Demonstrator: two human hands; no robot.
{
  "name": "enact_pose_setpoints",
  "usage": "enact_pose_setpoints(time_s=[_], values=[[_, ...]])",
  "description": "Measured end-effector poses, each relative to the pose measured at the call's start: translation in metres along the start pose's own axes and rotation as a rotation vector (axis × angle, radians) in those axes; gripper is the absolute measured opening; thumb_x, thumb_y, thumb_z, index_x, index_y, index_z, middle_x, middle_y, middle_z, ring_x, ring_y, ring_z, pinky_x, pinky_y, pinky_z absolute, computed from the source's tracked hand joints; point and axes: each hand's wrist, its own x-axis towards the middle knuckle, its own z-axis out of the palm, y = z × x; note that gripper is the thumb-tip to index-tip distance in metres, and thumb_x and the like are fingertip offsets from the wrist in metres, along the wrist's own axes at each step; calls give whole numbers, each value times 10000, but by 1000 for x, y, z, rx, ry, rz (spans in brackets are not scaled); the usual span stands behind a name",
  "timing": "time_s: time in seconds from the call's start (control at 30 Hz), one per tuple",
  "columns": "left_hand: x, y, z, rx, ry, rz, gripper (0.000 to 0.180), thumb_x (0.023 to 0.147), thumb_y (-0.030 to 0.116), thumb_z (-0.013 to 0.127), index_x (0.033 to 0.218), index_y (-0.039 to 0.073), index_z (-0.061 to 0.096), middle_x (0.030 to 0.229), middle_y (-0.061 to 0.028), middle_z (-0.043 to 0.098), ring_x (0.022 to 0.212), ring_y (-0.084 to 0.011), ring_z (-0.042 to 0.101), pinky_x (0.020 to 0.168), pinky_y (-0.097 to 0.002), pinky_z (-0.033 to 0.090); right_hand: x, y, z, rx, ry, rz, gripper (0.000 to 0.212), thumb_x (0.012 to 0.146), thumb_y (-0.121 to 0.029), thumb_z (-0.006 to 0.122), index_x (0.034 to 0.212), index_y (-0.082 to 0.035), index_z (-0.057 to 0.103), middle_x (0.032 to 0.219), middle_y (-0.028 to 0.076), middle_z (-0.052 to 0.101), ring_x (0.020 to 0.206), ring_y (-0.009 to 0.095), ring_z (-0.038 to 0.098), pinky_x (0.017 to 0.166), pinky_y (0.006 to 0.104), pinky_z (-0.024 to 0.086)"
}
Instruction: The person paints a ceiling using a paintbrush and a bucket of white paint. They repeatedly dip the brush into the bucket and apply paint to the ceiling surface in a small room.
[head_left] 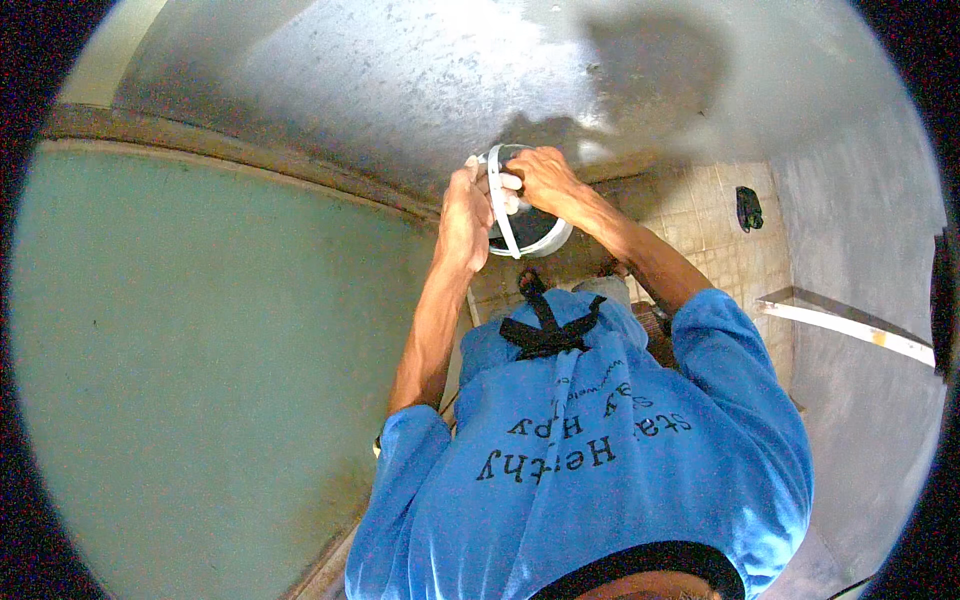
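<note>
A small white bucket [545, 243] with a dark inside is held up in front of me, its white band-like handle [505, 225] arching across the opening. My left hand [464, 218] is closed at the bucket's left side, with the thumb up near the rim. Above the far part of the opening, my right hand [546, 183] has its fingers curled; what they pinch, if anything, is hidden. Pale, whitish fingertips show inside the handle, between the two hands. Whatever lies in the bucket is too dark to make out.
A grey wall [430, 90] with a shiny patch and my shadow rises ahead. To the left stands a wide green panel [220, 330] with a brownish frame. A black crumpled item [748, 209] lies on the tiled floor [700, 215]. A white-edged ledge [850, 330] juts out at right.
</note>
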Motion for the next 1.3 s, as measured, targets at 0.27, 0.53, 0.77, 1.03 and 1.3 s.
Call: enact_pose_setpoints(time_s=[0.27, 0.53, 0.77, 1.03, 1.3], values=[[3, -9, -2, -15, 1, 28, 544, 939, 458, 380, 1182, -22, 459, 891, -114, 610, 725, -184, 540, 723, -322, 452, -7, -6, 23, 477, -175, 262, 156, 727, -68, 596, 865, -66, 670, 841, 160, 670, 791, 332, 643, 699, 423, 509], [6, -9, 1, -20, 21, 32, 516, 939, 447, 391, 1161, -11, 474, 879, -105, 610, 740, -181, 535, 717, -321, 448, -8, 2, -29, -80, -202, 111, 205, 757, -249, 652, 870, -79, 671, 826, 160, 663, 787, 335, 635, 684, 430, 500], [6, -11, 2, -35, 27, 85, 494, 942, 448, 395, 1132, 2, 488, 869, -109, 607, 746, -186, 536, 715, -323, 449, -17, -20, -111, 154, -2, 236, 235, 830, -272, 620, 964, -81, 640, 858, 140, 640, 803, 352, 616, 706, 433, 482], [15, -26, -3, -24, 43, 86, 442, 940, 442, 402, 1093, 49, 533, 842, -79, 612, 701, -169, 523, 683, -304, 439, -44, -10, -67, 17, -10, 60, 270, 874, -255, 580, 1054, -53, 588, 1026, 150, 619, 798, 366, 612, 689, 474, 490], [17, -36, -5, -63, 115, 82, 426, 961, 390, 369, 1078, 24, 553, 794, -69, 626, 669, -156, 531, 638, -289, 439, -48, -2, -87, 216, 26, 169, 260, 862, -238, 606, 1022, -33, 614, 948, 182, 649, 889, 367, 581, 812, 418, 471]])
